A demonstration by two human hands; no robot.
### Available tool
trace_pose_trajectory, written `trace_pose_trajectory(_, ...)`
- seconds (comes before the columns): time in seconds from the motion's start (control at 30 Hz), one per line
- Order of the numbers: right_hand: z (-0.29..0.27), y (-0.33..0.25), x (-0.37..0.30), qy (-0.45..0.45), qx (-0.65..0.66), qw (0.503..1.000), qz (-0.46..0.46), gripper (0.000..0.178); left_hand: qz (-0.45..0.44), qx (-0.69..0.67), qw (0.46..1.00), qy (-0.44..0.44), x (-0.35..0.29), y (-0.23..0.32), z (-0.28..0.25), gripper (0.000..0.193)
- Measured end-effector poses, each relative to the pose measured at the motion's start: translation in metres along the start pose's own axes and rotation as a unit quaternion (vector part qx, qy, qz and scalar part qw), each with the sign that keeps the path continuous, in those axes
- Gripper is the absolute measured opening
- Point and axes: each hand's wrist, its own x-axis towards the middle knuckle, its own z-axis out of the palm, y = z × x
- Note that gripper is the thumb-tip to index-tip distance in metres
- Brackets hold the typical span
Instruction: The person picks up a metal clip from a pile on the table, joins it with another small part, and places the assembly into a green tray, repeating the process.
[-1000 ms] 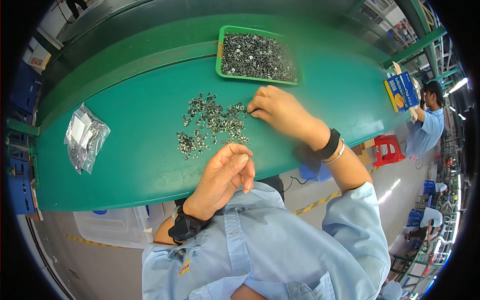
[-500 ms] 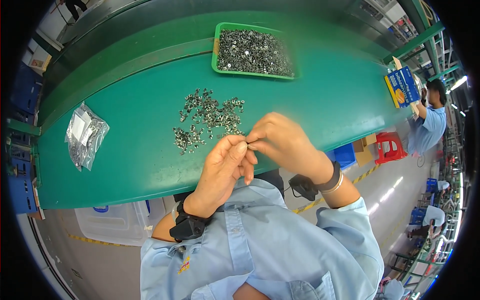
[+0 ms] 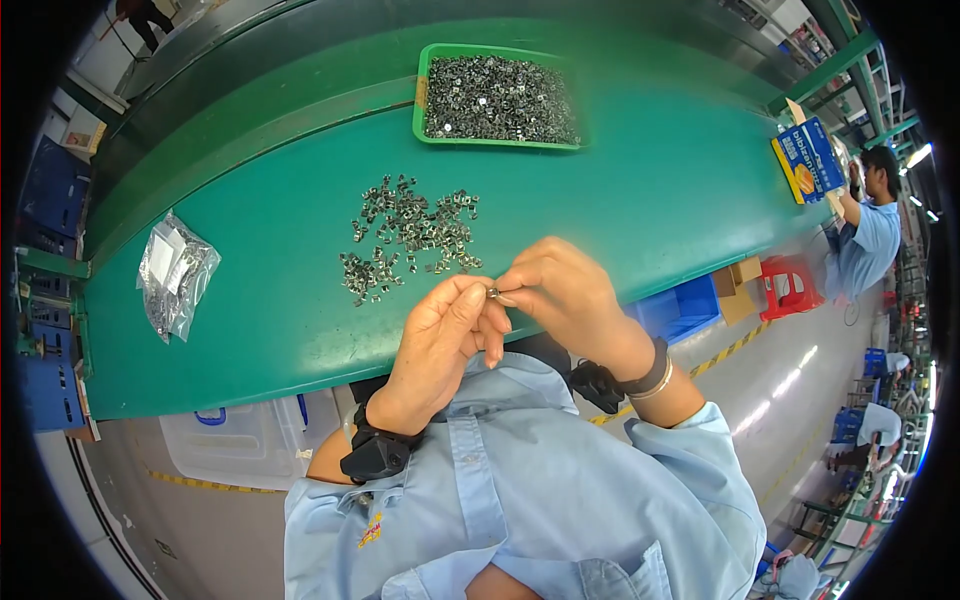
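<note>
My left hand [image 3: 440,335] pinches a small shiny metal part [image 3: 492,293] between thumb and forefinger, just above the table's near side. From the other side, the thumb and forefinger of my right hand [image 3: 565,295] close on the same part; its exact kind is too small to tell. Beyond my hands, a loose pile of small silvery metal parts [image 3: 415,225] is spread on the green tabletop [image 3: 270,290]. Farther back stands a green tray [image 3: 500,145] heaped with many more such parts.
A clear plastic bag [image 3: 175,275] of parts lies at the left. On the far right sits a blue and yellow box [image 3: 808,160], near a co-worker in a blue shirt [image 3: 872,245]. Below the table edge are a blue bin [image 3: 685,308], a red stool [image 3: 788,288] and a clear storage box [image 3: 235,450].
My right hand has shifted slightly, and the small metal part between my fingertips now shows more. The whole view has turned a little.
</note>
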Motion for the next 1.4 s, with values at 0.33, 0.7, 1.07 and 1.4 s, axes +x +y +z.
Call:
trace_pose_trajectory(0.33, 0.003, -0.003, -0.009, 0.036, -0.011, 0.999, -0.007, 0.020, 0.010, 0.009, 1.000, 0.006, 0.000, -0.004, 0.001, 0.017)
trace_pose_trajectory(0.7, 0.009, -0.007, -0.024, 0.053, 0.088, 0.993, 0.052, 0.018, 0.035, -0.027, 0.997, -0.056, 0.001, -0.005, 0.000, 0.014)
trace_pose_trajectory(1.07, 0.005, -0.001, -0.022, 0.024, 0.067, 0.997, 0.020, 0.019, -0.009, 0.040, 0.999, -0.005, 0.002, 0.000, 0.001, 0.014)
trace_pose_trajectory(1.4, 0.010, -0.004, -0.026, 0.061, 0.109, 0.991, 0.047, 0.019, -0.023, -0.067, 0.997, -0.041, 0.000, -0.004, 0.002, 0.014)
